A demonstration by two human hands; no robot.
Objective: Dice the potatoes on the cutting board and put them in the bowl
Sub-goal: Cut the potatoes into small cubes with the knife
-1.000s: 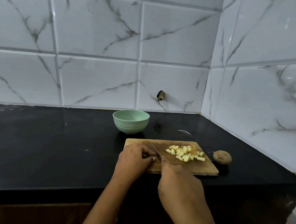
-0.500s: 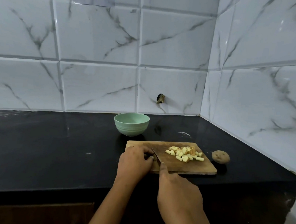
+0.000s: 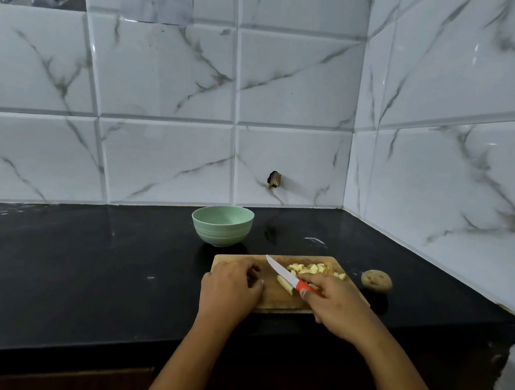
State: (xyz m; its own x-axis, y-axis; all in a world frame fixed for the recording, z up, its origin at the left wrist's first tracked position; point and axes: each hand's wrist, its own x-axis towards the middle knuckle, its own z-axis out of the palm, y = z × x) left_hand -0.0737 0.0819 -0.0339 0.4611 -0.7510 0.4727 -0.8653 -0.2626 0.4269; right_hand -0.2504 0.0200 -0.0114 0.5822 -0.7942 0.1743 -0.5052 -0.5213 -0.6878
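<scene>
- Your right hand [image 3: 332,300] has its grip clamped on the knife [image 3: 288,275].
- Your left hand [image 3: 230,289] rests curled on the cutting board [image 3: 277,300]; whether its grip holds anything, I cannot tell.
- Diced potato [image 3: 315,269] lies on the board; the bowl [image 3: 222,226] stands behind.

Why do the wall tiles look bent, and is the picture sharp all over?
Head view: the wide lens bows the tile lines near the edges; light is dim, with glare on the black counter; the far right tiles smear, while the knife and green bowl stay fairly crisp.
</scene>
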